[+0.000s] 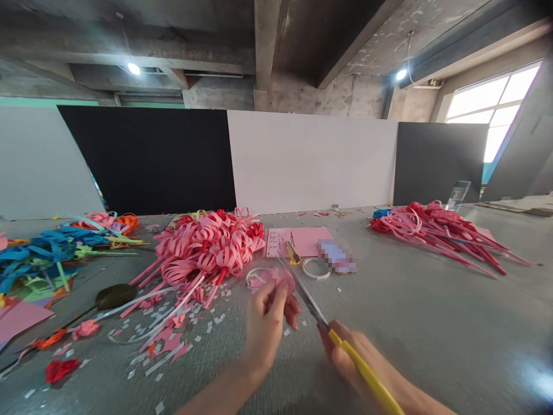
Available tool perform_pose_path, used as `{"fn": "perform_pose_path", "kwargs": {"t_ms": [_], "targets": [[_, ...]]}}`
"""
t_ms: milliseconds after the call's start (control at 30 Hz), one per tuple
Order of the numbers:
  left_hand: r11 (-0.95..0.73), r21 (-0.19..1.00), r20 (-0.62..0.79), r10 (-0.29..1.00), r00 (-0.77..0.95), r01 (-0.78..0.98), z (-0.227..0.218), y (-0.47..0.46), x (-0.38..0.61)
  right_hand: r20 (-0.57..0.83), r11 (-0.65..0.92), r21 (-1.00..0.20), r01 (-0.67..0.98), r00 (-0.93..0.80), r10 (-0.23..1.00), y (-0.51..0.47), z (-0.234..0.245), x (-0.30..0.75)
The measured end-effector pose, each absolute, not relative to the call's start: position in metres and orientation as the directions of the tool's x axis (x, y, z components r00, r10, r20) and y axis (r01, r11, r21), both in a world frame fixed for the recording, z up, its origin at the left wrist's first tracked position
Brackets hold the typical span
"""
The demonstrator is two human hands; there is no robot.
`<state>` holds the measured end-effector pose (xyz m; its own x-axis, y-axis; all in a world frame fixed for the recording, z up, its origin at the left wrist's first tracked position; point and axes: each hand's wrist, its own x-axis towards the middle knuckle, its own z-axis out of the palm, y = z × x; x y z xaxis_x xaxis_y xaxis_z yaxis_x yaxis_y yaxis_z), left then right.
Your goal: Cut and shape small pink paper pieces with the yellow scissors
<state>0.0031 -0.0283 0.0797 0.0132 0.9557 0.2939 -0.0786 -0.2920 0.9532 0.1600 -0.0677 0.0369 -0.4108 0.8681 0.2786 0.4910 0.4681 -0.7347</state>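
Observation:
My left hand (268,323) pinches a small pink paper piece (283,279) and holds it up above the grey table (415,311). My right hand (349,354) grips yellow-handled scissors (322,320). Their blades point up and to the left and reach the right edge of the pink piece. Just behind the paper lies a clear tape roll (256,278).
A heap of pink and red curled paper flowers (207,248) lies left of centre, with paper scraps (173,334) in front. More red stems (436,230) lie at right, blue and green ones (38,253) at far left. Pink paper sheet (306,239), white tape ring (315,268), blurred box (337,256) sit mid-table.

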Motion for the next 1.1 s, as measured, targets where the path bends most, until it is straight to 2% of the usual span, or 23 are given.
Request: {"fn": "perform_pose_path", "kwargs": {"t_ms": [500, 900, 1100], "targets": [[-0.235, 0.962, 0.248, 0.965, 0.080, -0.141, 0.084, -0.024, -0.001, 0.289, 0.490, -0.634, 0.598, -0.405, 0.867, -0.067, 0.040, 0.165], [-0.130, 0.974, 0.168, 0.964, 0.207, -0.188, 0.087, -0.015, -0.011, 0.218, 0.461, -0.720, 0.518, -0.462, 0.859, -0.049, 0.044, 0.176], [-0.096, 0.978, 0.141, 0.958, 0.250, -0.184, 0.088, -0.011, -0.013, 0.165, 0.451, -0.713, 0.536, -0.497, 0.852, -0.044, 0.040, 0.184]]}}
